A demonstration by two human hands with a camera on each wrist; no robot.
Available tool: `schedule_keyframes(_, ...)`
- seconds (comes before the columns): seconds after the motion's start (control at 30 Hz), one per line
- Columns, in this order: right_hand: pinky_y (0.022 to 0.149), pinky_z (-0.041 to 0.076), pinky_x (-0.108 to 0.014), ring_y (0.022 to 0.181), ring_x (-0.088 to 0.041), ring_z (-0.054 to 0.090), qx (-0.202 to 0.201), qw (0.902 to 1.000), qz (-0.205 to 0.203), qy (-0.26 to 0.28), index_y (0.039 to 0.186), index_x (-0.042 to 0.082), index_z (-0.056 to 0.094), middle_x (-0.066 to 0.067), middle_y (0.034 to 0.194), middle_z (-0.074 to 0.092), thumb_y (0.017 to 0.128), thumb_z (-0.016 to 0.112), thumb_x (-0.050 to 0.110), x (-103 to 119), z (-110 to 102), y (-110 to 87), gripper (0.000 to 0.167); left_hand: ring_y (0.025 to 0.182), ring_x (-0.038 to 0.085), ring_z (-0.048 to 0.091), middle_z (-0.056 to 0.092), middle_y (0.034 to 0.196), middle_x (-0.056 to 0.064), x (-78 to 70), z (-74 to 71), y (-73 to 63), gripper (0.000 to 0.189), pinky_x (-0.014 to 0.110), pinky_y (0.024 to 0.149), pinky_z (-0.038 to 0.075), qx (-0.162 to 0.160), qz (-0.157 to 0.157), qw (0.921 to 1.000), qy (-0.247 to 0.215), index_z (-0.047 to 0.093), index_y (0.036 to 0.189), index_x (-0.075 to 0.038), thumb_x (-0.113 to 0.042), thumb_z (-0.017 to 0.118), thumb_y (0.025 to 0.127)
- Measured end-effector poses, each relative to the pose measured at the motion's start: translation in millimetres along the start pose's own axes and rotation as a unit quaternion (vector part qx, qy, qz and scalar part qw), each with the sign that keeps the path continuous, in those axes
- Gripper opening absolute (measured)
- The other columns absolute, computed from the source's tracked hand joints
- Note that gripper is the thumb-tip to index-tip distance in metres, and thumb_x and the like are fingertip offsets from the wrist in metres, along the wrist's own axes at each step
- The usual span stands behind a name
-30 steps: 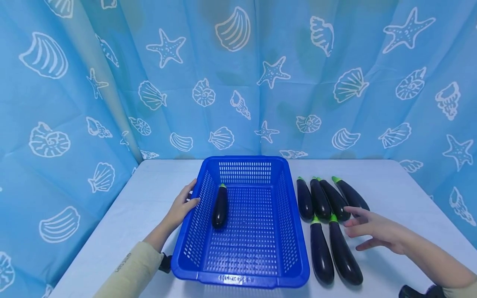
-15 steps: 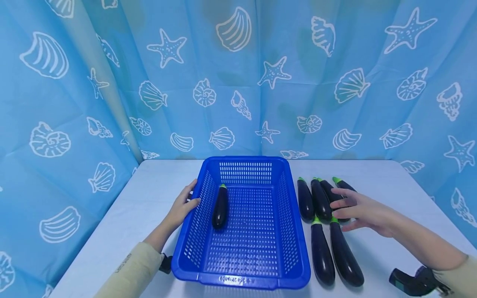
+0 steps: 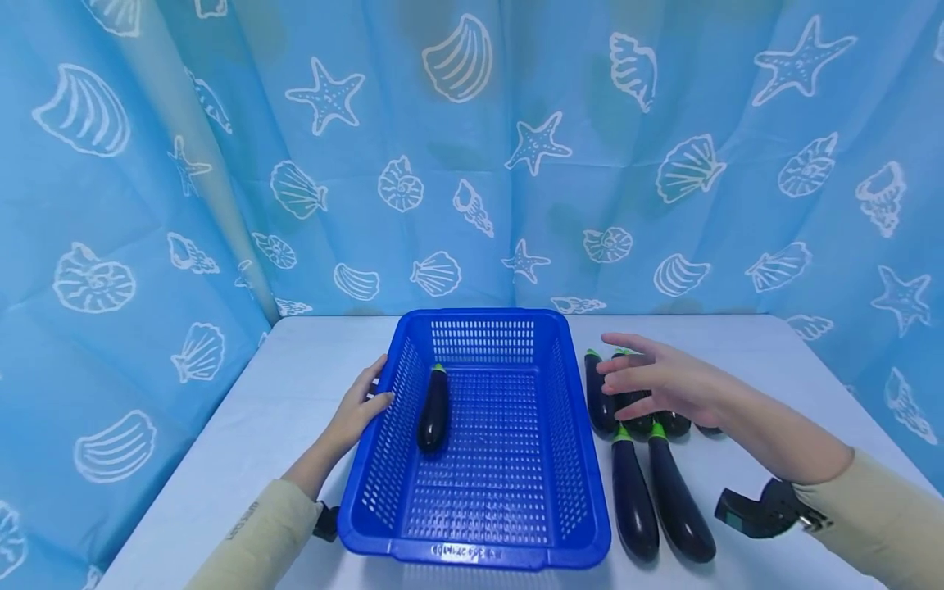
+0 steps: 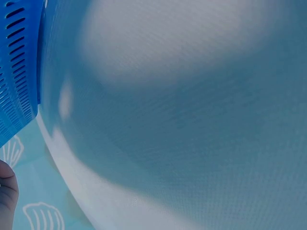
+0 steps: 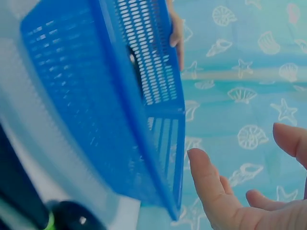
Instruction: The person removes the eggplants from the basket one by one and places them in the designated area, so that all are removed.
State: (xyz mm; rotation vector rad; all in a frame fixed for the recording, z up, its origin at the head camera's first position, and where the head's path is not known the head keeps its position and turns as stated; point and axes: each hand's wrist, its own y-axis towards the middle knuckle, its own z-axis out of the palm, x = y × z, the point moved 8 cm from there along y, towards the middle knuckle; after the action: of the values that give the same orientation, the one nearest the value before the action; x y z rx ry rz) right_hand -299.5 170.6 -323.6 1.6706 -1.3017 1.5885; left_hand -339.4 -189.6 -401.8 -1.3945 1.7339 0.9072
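Observation:
A blue plastic basket stands mid-table, with one dark eggplant lying in its left part. My left hand holds the basket's left rim, thumb at the edge and fingers along the outside. To the right of the basket, my right hand is over the back row of eggplants, fingers spread and nothing in them. It partly hides that row. Two more eggplants, one nearer the basket and one beside it, lie in front, green stems pointing away. In the right wrist view, thumb and fingers are apart.
A white cloth-covered table carries everything. Behind it and at the sides hangs a blue curtain printed with shells and starfish. A black wrist device hangs under my right forearm.
My right hand has moved left and away from me across the back eggplants, with its fingers staying spread. My left hand, the basket and the eggplants have stayed in place.

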Motion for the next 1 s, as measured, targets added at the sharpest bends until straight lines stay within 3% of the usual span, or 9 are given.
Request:
schedule_keyframes(0.37,0.088,0.047,-0.049,0.124,-0.042,0.036,0.034,0.9983,-0.029,0.038,0.147,0.014,0.007,-0.024,0.142,0.026,0.085,0.062,0.023,31,35,33.2,0.084,0.106,0.035,0.047,0.039,0.129,0.019,2.0,-0.4,0.7,0.065,0.042,0.077,0.054,0.001,-0.001,1.0,0.001,0.019,0.146,-0.011,-0.019,0.046,0.087)
schedule_keyframes(0.6,0.087,0.047,-0.049,0.125,-0.043,0.035,0.046,0.9967,-0.034,0.058,0.147,0.012,0.01,-0.024,0.139,0.029,0.087,0.058,0.016,45,55,55.0,0.077,0.107,0.035,0.047,0.038,0.13,0.02,2.6,-0.5,1.4,0.065,0.043,0.077,0.053,0.002,-0.003,1.0,-0.004,0.018,0.146,-0.011,-0.019,0.046,0.088)
schedule_keyframes(0.77,0.088,0.047,-0.05,0.126,-0.043,0.035,0.048,0.9954,-0.025,0.079,0.147,0.013,0.013,-0.024,0.138,0.031,0.09,0.053,0.011,47,71,70.3,0.07,0.106,0.035,0.047,0.038,0.129,0.02,2.7,1.1,0.9,0.065,0.042,0.077,0.054,0.006,-0.005,1.0,-0.002,0.017,0.146,-0.01,-0.019,0.046,0.088)
schedule_keyframes(1.0,0.087,0.048,-0.048,0.124,-0.039,0.041,0.03,0.9967,-0.009,0.075,0.146,0.017,0.017,-0.021,0.138,0.036,0.089,0.055,0.011,44,84,97.9,0.069,0.108,0.035,0.046,0.038,0.131,0.019,-0.2,-0.3,0.7,0.066,0.044,0.079,0.053,0.003,-0.005,1.0,0.003,0.018,0.146,-0.011,-0.02,0.046,0.087)
